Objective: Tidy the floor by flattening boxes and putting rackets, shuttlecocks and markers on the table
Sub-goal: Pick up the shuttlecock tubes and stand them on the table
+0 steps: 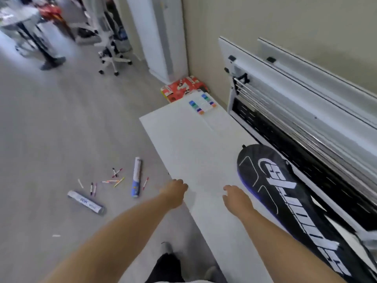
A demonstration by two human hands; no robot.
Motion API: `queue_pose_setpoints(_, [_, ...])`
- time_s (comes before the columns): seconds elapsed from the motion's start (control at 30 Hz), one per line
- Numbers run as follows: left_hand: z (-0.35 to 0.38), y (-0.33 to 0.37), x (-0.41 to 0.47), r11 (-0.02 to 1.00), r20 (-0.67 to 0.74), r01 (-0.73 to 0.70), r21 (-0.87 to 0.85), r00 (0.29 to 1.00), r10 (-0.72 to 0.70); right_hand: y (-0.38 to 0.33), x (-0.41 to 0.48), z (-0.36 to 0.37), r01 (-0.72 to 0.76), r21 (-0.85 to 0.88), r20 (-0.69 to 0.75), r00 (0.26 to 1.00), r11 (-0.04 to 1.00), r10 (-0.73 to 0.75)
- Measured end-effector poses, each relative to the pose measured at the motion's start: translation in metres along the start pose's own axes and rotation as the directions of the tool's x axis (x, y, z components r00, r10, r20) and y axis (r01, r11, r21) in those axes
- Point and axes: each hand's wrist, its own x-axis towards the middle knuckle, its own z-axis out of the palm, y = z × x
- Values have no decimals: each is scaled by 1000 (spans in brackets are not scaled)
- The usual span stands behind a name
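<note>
My left hand [175, 194] hangs over the near edge of the white tabletop [193, 150], fingers loosely bent with nothing in them. My right hand [237, 199] hovers at centre, fingers relaxed and empty, just beside the black racket bag with purple trim [285, 197], which lies flat along the right side so it cannot slide off. At lower left, two grey shuttlecock tubes [136, 176] and scattered thin coloured markers [114, 180] lie on the grey floor [61, 129], not yet gathered. Farther up, a white tray of coloured markers [203, 104] sits at the tabletop's far end, and a red flattened cardboard box [183, 88] rests beyond it by the wall.
</note>
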Motion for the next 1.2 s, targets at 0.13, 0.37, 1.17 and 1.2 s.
queue_pose_setpoints(0.13, [12,-81,-51,974,-67,173,-143,981,-184,-96,14,9,182,-63,74,981,981,-178])
queue_pose_setpoints(0.37, [62,-223,-149,898,-57,344,-276,926,-372,-283,18,70,404,-161,213,905,900,-368])
queue_pose_setpoints(1.17, [84,-575,-169,713,127,637,-293,765,-631,-619,178,195,501,-393,428,842,771,-329])
queue_pose_setpoints(1.2, [82,-584,-161,699,155,649,-299,756,-636,-626,192,196,506,-395,437,837,766,-328])
